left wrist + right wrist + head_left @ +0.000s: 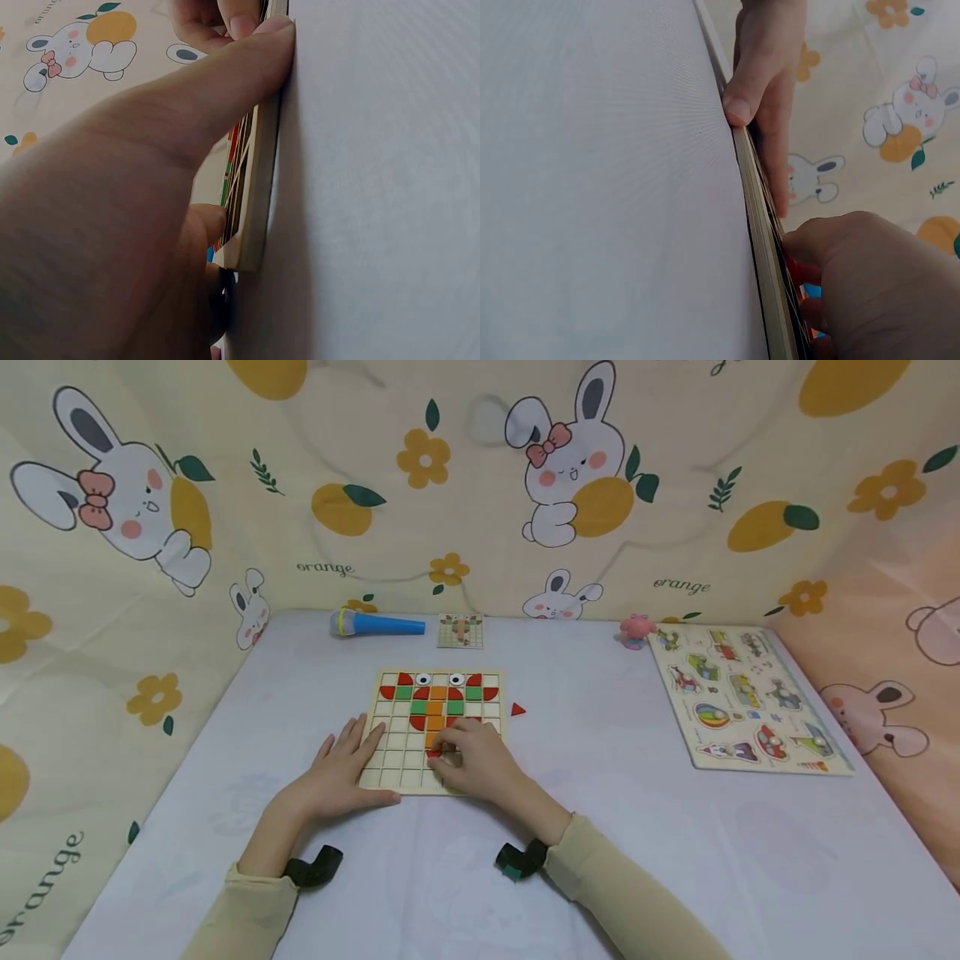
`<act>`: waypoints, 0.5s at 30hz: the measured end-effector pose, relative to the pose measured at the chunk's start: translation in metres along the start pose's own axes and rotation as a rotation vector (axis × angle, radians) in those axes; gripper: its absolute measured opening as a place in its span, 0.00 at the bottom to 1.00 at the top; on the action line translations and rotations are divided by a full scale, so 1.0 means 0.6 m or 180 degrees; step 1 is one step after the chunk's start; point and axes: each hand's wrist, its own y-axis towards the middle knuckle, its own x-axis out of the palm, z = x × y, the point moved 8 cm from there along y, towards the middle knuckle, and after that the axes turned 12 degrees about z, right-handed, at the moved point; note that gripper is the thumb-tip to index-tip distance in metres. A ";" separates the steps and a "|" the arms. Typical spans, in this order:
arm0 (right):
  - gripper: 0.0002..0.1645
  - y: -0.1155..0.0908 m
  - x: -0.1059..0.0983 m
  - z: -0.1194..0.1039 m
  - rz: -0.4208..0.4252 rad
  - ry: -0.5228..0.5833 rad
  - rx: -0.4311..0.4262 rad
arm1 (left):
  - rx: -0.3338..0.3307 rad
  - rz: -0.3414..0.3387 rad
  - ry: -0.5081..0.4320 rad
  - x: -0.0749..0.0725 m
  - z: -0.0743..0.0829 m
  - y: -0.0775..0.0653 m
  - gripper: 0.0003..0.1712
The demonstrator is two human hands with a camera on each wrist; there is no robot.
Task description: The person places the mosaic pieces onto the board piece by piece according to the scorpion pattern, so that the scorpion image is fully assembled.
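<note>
A wooden grid board lies flat on the table, with red, green and orange pieces and two eye pieces set in its squares. My left hand rests at the board's left side, fingers extended and thumb along the near edge; in the left wrist view the thumb touches the rim. Over the board's lower middle, my right hand pinches a small red piece just below the orange column. Its fingers partly hide that piece and the squares to the right.
A loose red triangle lies right of the board. Behind it are a pattern card and a blue toy microphone. A pink toy stands beside a picture puzzle board at the right. Printed cloth hangs around the table.
</note>
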 end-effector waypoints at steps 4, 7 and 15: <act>0.08 0.001 0.002 -0.004 -0.0052 0.0001 -0.0065 | -0.0008 0.0004 -0.0026 -0.001 -0.002 -0.003 0.69; 0.07 0.001 0.004 -0.006 -0.0110 0.0058 -0.0138 | -0.0003 0.0004 -0.0041 -0.001 -0.003 -0.003 0.69; 0.08 0.002 0.002 -0.005 -0.0068 0.0315 -0.0171 | 0.0027 -0.0004 -0.0056 -0.003 0.000 -0.002 0.69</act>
